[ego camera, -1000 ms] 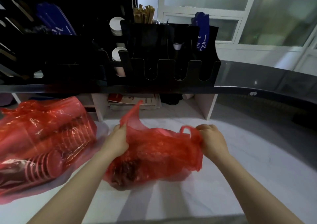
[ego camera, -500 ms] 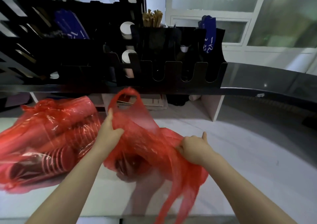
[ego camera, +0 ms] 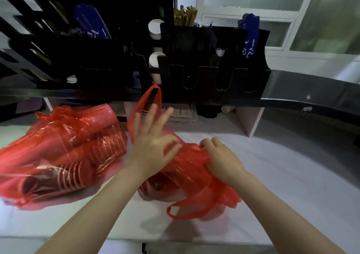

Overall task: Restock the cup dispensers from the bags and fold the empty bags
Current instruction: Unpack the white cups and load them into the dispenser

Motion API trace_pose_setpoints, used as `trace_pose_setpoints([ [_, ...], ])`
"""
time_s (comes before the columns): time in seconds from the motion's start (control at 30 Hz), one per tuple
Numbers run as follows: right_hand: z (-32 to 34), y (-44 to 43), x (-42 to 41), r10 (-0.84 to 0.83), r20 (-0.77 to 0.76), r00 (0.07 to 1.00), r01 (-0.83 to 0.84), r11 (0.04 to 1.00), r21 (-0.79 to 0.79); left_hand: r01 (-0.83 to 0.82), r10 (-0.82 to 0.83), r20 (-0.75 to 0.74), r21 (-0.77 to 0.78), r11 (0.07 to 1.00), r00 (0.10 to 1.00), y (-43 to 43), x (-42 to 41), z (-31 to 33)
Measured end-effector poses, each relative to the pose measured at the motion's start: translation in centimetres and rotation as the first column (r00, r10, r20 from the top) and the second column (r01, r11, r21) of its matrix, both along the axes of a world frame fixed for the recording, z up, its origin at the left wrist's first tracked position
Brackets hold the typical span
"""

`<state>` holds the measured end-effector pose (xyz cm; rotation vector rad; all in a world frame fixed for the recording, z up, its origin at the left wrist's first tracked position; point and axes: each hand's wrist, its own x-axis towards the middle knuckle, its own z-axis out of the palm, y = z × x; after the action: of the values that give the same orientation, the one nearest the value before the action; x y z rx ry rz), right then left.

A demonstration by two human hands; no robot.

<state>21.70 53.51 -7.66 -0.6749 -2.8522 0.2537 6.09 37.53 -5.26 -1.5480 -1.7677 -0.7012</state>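
A crumpled, thin red plastic bag (ego camera: 192, 177) lies on the white counter (ego camera: 292, 179) in front of me. My right hand (ego camera: 222, 161) grips its top right part with curled fingers. My left hand (ego camera: 153, 146) is over the bag's left side, thumb and forefinger meeting on the film, the other fingers spread; it is blurred. One bag handle (ego camera: 153, 96) stands up behind that hand and another loop (ego camera: 187, 213) lies toward me. To the left sits a full red bag (ego camera: 64, 152) with stacks of cups. The black cup dispenser (ego camera: 194, 74) stands on the raised shelf behind.
White cups (ego camera: 155, 60) show in one dispenser slot; the slots to its right look dark. Wooden stirrers (ego camera: 185, 17) and blue packets (ego camera: 250, 35) stand in the rack. The black shelf edge (ego camera: 311, 100) overhangs the back of the counter. A white support panel (ego camera: 253, 121) stands under it.
My left hand has opened its outer fingers and slid right over the bag. My right hand moved right and down, pressing the bag onto the counter. The camera came closer.
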Motion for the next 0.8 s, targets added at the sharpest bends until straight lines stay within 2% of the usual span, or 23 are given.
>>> trace_pose_setpoints([
  [0.03, -0.1, 0.0, 0.1, 0.007, -0.016, 1.0, -0.008, 1.0, -0.015, -0.031, 0.012, -0.123, -0.151, 0.988, 0.992, 0.6, 0.0, 0.0],
  [0.07, -0.1, 0.0, 0.4, 0.011, -0.039, 0.999, -0.012, 0.999, -0.041, -0.081, 0.01, -0.208, -0.337, 0.938, 0.978, 1.1, -0.1, 0.1],
  [0.1, 0.0, 0.0, 0.8, 0.014, -0.062, 0.998, -0.019, 0.996, -0.082, -0.122, -0.005, -0.238, -0.512, 0.85, 0.971, 1.7, -0.3, -0.1],
  [0.17, 0.1, -0.2, 1.5, 0.062, -0.111, 0.992, -0.073, 0.992, -0.1, -0.178, 0.031, -0.198, -0.786, 0.592, 0.98, 2.3, -1.5, -0.5],
  [0.2, 0.1, -0.2, 1.8, 0.11, -0.143, 0.984, -0.116, 0.992, -0.039, -0.187, 0.071, -0.175, -0.857, 0.48, 0.982, 2.3, -2.2, -0.9],
  [0.27, 0.1, 0.1, 2.5, 0.122, -0.181, 0.976, -0.116, 0.992, 0.04, -0.215, 0.159, -0.167, -0.906, 0.364, 0.973, 1.8, -3.3, -2.0],
  [0.33, -0.7, 0.5, 2.8, 0.092, -0.022, 0.996, -0.088, 0.985, 0.147, -0.238, 0.242, -0.168, -0.924, 0.299, 0.955, 1.1, -4.4, -2.8],
  [0.4, -1.9, 1.1, 3.0, -0.029, 0.14, 0.99, -0.017, 0.95, 0.312, -0.239, 0.329, -0.152, -0.94, 0.243, 0.932, 0.7, -5.1, -3.3],
  [0.5, -2.4, 1.2, 2.7, -0.269, 0.16, 0.95, 0.211, 0.929, 0.305, -0.204, 0.406, -0.101, -0.954, 0.218, 0.908, 0.4, -5.8, -3.9],
  [0.53, -2.6, 1.2, 2.5, -0.309, 0.179, 0.934, 0.261, 0.933, 0.247, -0.199, 0.419, -0.097, -0.958, 0.208, 0.903, 0.3, -5.9, -4.3],
  [0.6, -2.6, 1.0, 1.9, -0.318, 0.213, 0.924, 0.322, 0.947, 0.017, -0.189, 0.458, -0.07, -0.957, 0.218, 0.886, -0.2, -6.1, -5.1],
  [0.67, -2.3, 0.6, 1.3, -0.282, 0.135, 0.95, 0.298, 0.947, -0.12, -0.161, 0.553, 0.064, -0.923, 0.349, 0.831, -0.6, -6.3, -6.0],
  [0.73, -2.1, 0.2, 0.8, -0.215, -0.052, 0.975, 0.217, 0.976, 0.024, -0.159, 0.611, 0.274, -0.814, 0.559, 0.743, -0.8, -6.2, -6.6],
  [0.77, -2.2, -0.1, 0.4, -0.161, -0.123, 0.979, 0.177, 0.975, 0.133, -0.159, 0.601, 0.35, -0.759, 0.632, 0.718, -0.7, -6.0, -6.8],
  [0.8, -2.2, -0.3, 0.0, -0.112, -0.155, 0.982, 0.145, 0.965, 0.218, -0.161, 0.587, 0.379, -0.727, 0.667, 0.716, -0.7, -5.8, -7.0],
])
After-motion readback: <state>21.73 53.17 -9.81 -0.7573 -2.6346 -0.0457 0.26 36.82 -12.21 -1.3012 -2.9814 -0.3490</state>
